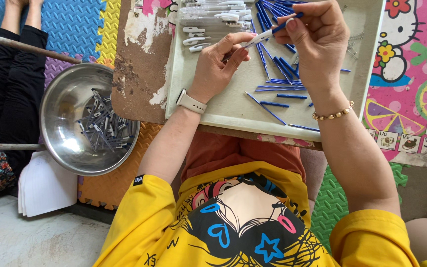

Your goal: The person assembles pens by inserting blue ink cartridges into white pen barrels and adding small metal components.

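1. Hand on our left (218,62) pinches a white pen barrel (253,40) between thumb and fingers, so it is closed on that piece; a pale watch (191,102) sits on its wrist.
2. Our right hand (317,39) grips a thin blue refill (286,23) at its fingertips, closed on it, with a beaded bracelet (333,115) at the wrist.
3. Both pieces lie nearly along one slanted line: the barrel's open end points up and away from the left hand toward the right, and the refill's lower tip points down toward the left. The two tips sit just beside each other, between the hands; we cannot tell whether the refill has entered the barrel yet.
4. Neither hand is the nearer one: each already holds its own part, and the meeting point lies between them, a little closer to the right fingertips.
5. Below the hands, more loose blue refills (277,89) are scattered on a shallow pale tray (233,113), most lying at mixed angles under the right hand.
6. Beyond the left hand, at the tray's far edge, lie white barrels and caps (208,22) in a loose row.
7. The tray rests on a worn board (139,59) serving as our table.
8. Well off to the left of the left hand stands a steel bowl (60,104) holding a heap of finished-looking pieces (102,126), on coloured foam floor mats (75,24).
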